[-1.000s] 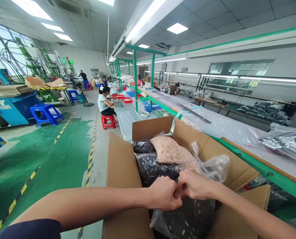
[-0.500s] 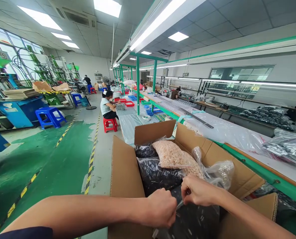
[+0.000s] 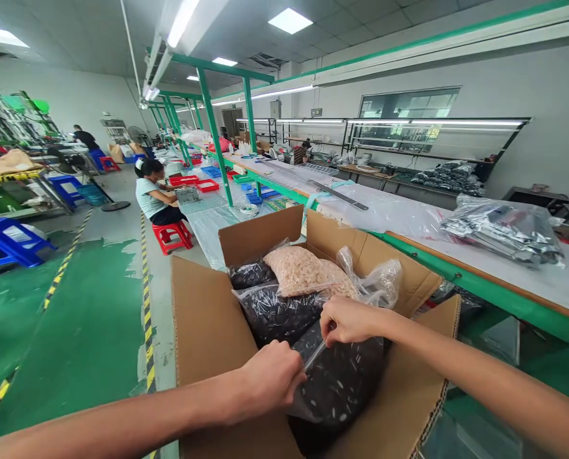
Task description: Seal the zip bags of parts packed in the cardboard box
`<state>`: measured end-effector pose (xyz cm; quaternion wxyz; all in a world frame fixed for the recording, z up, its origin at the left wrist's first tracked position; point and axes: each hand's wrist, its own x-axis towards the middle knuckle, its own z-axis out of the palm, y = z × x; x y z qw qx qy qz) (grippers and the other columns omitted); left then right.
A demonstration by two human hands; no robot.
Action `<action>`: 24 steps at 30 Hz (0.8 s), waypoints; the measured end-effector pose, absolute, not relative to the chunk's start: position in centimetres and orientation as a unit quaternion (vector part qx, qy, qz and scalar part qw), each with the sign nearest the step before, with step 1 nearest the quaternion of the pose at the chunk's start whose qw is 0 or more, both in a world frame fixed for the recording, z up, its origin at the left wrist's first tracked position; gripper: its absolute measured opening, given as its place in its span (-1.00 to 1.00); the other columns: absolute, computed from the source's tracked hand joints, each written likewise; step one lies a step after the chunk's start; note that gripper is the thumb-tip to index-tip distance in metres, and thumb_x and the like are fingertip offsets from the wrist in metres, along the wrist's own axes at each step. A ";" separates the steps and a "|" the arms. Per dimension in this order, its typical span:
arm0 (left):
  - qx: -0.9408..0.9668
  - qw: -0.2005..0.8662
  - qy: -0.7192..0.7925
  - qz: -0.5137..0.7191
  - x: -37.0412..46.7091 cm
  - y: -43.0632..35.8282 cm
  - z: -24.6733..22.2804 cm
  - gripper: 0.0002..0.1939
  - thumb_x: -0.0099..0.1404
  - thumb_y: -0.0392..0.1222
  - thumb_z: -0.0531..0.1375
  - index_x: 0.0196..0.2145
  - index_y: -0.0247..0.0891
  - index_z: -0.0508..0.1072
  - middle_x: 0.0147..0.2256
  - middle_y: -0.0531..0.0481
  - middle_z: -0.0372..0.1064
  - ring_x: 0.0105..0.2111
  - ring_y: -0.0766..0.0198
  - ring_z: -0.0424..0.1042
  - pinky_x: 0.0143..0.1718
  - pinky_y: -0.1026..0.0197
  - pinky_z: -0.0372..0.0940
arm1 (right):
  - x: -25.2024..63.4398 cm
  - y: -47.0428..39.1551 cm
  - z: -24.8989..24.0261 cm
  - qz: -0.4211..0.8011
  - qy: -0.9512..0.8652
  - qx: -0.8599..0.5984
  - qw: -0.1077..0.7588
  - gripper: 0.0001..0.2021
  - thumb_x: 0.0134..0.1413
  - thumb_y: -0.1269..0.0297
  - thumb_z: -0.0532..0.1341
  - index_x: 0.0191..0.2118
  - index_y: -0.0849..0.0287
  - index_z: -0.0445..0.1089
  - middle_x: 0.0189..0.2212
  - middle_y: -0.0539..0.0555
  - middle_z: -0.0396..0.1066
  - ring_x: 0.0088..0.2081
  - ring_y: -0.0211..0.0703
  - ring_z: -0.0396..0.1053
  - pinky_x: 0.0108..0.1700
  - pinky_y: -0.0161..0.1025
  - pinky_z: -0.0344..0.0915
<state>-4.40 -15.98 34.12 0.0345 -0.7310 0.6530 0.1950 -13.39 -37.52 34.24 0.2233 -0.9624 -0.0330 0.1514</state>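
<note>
One clear bag of dark parts point(image 3: 344, 386) is lying inside the cardboard box point(image 3: 208, 331), at the end nearest you, and its edge is running straight between your hands; you can't tell from here whether it is sealed. Your left hand point(image 3: 274, 376) is pinching that edge toward the box's left side, its fingers curled closed on the film. Your right hand point(image 3: 348, 320) is gripping it farther into the box, its fingers also closed tightly. If you are tugging unevenly or too hard, the film could be splitting or slipping from your pinch, and loose parts could be scattering into the box. Farther back in the box, a second dark bag point(image 3: 277, 313) is resting partly under a bag of pale pieces point(image 3: 294, 271). Beyond the box's right side, a long tabletop point(image 3: 394, 223) is carrying silvery packets point(image 3: 504, 231). Ahead and left of the box, a seated co-worker point(image 3: 149, 196) is working.
</note>
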 end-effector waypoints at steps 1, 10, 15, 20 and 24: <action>-0.731 0.035 0.653 0.193 -4.4 -15.8 34.1 -0.67 0.36 -0.19 0.03 -0.38 -0.37 0.54 -0.37 -0.30 0.50 -0.31 -0.20 0.53 -0.27 -0.08 0.43 | -13.4 -37.5 34.4 0.147 -0.030 -0.964 0.221 -0.88 -0.10 0.26 0.33 -0.36 0.10 0.59 -0.54 -0.05 0.47 -0.49 -0.33 0.29 -0.42 -0.36 0.09; -0.752 0.090 0.615 0.218 -3.9 -14.1 32.9 -0.53 0.47 -0.10 -0.15 -0.30 -0.29 0.52 -0.26 -0.23 0.47 -0.21 -0.05 0.47 -0.14 -0.03 0.32 | -13.0 -37.7 35.1 0.152 -0.051 -0.964 0.211 -0.87 -0.02 0.29 0.32 -0.33 0.17 0.59 -0.49 -0.05 0.49 -0.49 -0.36 0.31 -0.43 -0.38 0.09; -0.748 0.070 0.620 0.227 -2.7 -13.9 32.7 -0.42 0.45 0.06 -0.18 -0.39 -0.27 0.52 -0.38 -0.20 0.45 -0.29 0.00 0.46 -0.20 0.07 0.25 | -12.9 -38.2 34.7 0.140 -0.053 -0.965 0.216 -0.86 -0.04 0.29 0.34 -0.31 0.19 0.59 -0.43 -0.03 0.51 -0.43 -0.33 0.34 -0.39 -0.37 0.12; -0.728 -0.001 0.622 0.287 -1.5 -13.1 33.1 -0.51 0.41 0.11 -0.11 -0.38 -0.20 0.48 -0.41 -0.06 0.43 -0.36 0.16 0.42 -0.28 0.22 0.22 | -12.8 -38.4 34.6 0.132 -0.062 -0.966 0.216 -0.87 -0.03 0.30 0.34 -0.32 0.20 0.58 -0.43 -0.03 0.51 -0.41 -0.32 0.34 -0.38 -0.35 0.12; -0.738 0.001 0.610 0.289 -1.2 -12.8 33.0 -0.50 0.38 0.16 -0.12 -0.36 -0.21 0.45 -0.34 -0.09 0.41 -0.27 0.11 0.40 -0.16 0.16 0.23 | -12.7 -38.4 35.1 0.137 -0.058 -0.967 0.208 -0.86 -0.02 0.29 0.35 -0.31 0.20 0.58 -0.42 -0.04 0.50 -0.40 -0.33 0.33 -0.36 -0.34 0.11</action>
